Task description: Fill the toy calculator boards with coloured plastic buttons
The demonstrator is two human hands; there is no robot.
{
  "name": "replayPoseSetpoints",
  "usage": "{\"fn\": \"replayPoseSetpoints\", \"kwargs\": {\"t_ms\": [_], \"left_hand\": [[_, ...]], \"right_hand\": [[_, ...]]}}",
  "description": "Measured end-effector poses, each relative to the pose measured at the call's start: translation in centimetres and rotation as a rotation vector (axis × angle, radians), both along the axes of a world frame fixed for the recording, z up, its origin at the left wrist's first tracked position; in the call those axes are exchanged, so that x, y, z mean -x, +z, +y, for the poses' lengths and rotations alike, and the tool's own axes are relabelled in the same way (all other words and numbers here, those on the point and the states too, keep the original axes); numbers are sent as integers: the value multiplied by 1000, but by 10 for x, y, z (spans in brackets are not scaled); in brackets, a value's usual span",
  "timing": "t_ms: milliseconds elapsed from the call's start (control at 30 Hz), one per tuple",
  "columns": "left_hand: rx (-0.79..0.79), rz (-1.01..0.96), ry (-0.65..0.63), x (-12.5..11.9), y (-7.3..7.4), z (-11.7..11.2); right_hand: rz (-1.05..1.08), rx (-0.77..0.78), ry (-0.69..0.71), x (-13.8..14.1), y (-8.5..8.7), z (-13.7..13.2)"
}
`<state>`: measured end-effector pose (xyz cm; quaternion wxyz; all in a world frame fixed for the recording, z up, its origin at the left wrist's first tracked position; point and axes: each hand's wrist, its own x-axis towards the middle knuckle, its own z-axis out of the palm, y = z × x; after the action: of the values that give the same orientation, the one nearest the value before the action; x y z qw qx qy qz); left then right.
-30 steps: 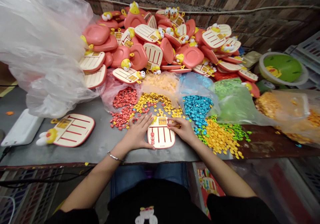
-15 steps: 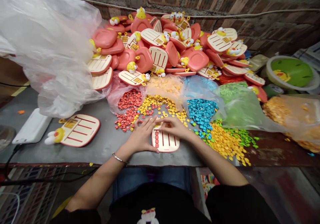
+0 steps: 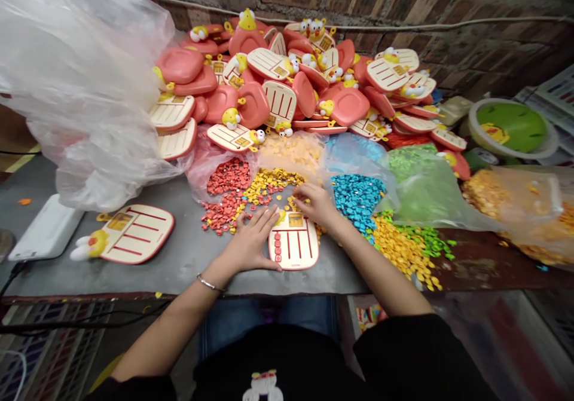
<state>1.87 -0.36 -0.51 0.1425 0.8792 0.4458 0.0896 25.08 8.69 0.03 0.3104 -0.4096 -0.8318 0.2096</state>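
A cream toy board (image 3: pixel 293 242) with red slots lies on the grey table near the front edge, with a column of red beads in its left slot. My left hand (image 3: pixel 249 242) lies flat against the board's left side, fingers stretched out. My right hand (image 3: pixel 316 204) is just beyond the board's top, fingers curled down among the yellow beads (image 3: pixel 273 183); what they hold is hidden. Red beads (image 3: pixel 224 192) lie to the left, blue beads (image 3: pixel 356 195) to the right.
A heap of pink and cream toy boards (image 3: pixel 291 84) is stacked against the brick wall. A second board (image 3: pixel 132 233) lies at the left beside a white box (image 3: pixel 45 227). A large clear plastic bag (image 3: pixel 76 84) fills the left. Orange and green beads (image 3: pixel 408 245) and a green bowl (image 3: pixel 511 126) sit right.
My right hand has left the top of the board and moved up and back into the yellow beads. My left hand has stayed by the board's left side.
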Motion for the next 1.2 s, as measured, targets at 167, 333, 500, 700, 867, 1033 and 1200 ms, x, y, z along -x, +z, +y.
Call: {"fn": "replayPoseSetpoints", "kwargs": {"t_ms": [167,333,500,700,867,1033,1200], "left_hand": [[4,15,-15,0,1,-1],[8,24,-11,-1,2,-1],[3,11,-1,-2,2,0],[-14,16,-1,-3,-2,-1],[-20,22,8,-2,-3,-1],[-34,19,1,-1,-2,-1],[-22,22,0,-2,0,-2]], "right_hand": [[-20,11,6,-32,-3,-40],[-86,-64,-13,-31,-17,-56],[-87,-48,15,-34,-16,-73],[13,21,22,-9,-20,-78],[93,149,72,9,-17,-76],[95,374,312,-7,0,-75],[90,221,139,18,9,-27]]}}
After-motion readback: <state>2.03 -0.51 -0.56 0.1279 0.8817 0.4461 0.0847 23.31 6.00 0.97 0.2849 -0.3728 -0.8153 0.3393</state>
